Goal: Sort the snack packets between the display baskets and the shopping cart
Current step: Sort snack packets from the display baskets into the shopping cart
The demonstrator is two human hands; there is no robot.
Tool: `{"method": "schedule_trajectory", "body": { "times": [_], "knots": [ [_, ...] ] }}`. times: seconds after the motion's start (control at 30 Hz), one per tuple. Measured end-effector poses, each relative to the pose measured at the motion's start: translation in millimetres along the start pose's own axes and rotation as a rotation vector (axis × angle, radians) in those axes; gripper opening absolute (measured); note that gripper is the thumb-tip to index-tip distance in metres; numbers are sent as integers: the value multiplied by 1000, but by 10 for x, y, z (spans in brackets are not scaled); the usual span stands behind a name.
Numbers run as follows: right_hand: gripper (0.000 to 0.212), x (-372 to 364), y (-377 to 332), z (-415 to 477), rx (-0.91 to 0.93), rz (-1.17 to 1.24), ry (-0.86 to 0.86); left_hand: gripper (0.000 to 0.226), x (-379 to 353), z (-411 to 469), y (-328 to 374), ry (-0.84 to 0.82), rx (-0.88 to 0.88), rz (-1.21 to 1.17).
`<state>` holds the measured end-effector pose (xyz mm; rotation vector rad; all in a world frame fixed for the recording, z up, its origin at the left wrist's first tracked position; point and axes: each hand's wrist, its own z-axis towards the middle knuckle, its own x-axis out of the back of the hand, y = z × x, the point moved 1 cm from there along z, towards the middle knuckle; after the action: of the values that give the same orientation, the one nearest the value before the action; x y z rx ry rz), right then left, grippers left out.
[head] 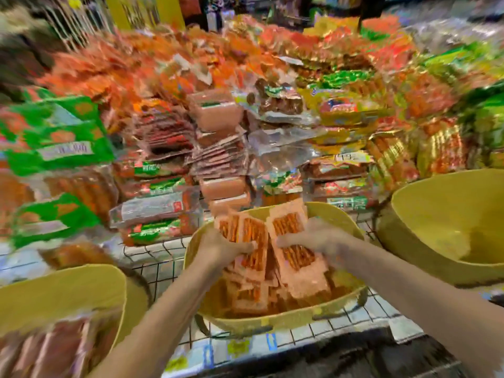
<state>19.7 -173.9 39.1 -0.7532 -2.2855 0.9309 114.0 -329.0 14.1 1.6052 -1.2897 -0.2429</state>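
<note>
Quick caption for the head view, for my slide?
Head view: left hand and right hand grip orange snack packets in the middle yellow basket.

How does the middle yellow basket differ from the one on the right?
The middle basket is heaped with orange packets; the right basket shows only bare wall inside. The left hand and right hand hold packets in the middle basket; neither touches the right basket. Both are yellow, on the wire rack.
</note>
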Motion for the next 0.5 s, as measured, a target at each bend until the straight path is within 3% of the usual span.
{"method": "schedule_trajectory", "body": {
  "times": [0.1,0.13,0.17,0.23,0.3,0.37,0.5],
  "knots": [
    [45,-208,254,217,8,-150,-46,40,-190,146,-136,-153,114,35],
    [55,-196,230,323,19,-174,16,54,-229,171,-178,-156,146,67],
    [57,-183,180,341,43,-173,48,71,-226,204,-222,-123,168,142],
    [38,-207,266,285,116,-128,-40,91,-191,219,-268,-67,197,258],
    [28,-193,321,308,129,-85,-76,74,-166,243,-320,-144,211,177],
    [34,-220,350,371,107,-147,-54,45,-182,227,-344,-211,215,103],
    [30,-261,311,488,117,-241,-67,19,-182,284,-335,-179,161,135]
  ]
}}
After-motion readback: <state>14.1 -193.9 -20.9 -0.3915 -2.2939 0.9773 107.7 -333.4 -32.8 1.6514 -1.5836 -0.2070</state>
